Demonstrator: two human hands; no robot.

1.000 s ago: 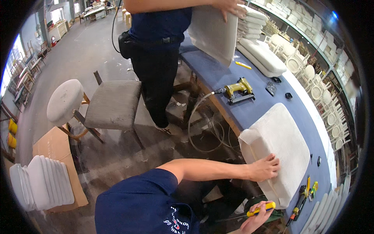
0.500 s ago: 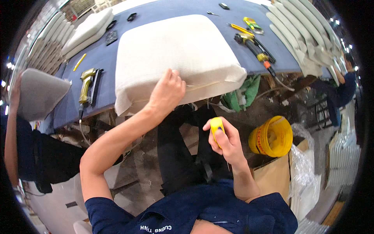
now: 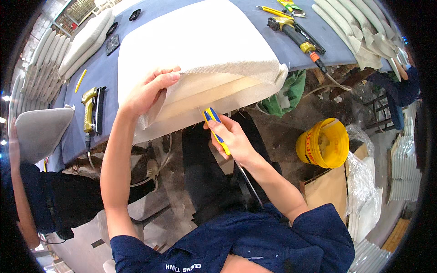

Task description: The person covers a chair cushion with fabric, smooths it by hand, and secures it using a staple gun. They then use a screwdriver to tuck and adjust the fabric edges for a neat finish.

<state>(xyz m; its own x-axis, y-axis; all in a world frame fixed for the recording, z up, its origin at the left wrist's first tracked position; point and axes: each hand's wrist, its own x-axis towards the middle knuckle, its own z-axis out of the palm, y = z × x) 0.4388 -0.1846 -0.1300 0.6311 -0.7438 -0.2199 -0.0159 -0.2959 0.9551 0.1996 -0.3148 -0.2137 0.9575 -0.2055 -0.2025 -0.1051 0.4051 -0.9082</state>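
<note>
A large white fabric-covered cushion [image 3: 191, 43] lies at the front edge of the blue-topped table. My left hand [image 3: 152, 88] pinches the fabric's front edge and lifts it, so a paler layer [image 3: 214, 93] shows underneath. Just in front of the cushion, my right hand [image 3: 232, 139] is closed around the yellow-and-blue handle of a thin-shafted tool [image 3: 211, 116]. Its long metal shaft slants back toward my body, and the tip's shape is too small to tell. The handle's end is close to the lifted edge; whether they touch I cannot tell.
Pneumatic staple guns lie left [image 3: 92, 109] and right [image 3: 296, 36] of the cushion, with hoses over the edge. A yellow bucket [image 3: 334, 145] stands on the floor at right. Stacked cushion pieces [image 3: 357, 27] fill both far corners. Another person [image 3: 50, 195] is at my left.
My left hand has moved left and raised the fabric edge, exposing the layer beneath. My right hand, holding the tool, has moved up and left toward the cushion. The view has shifted slightly.
</note>
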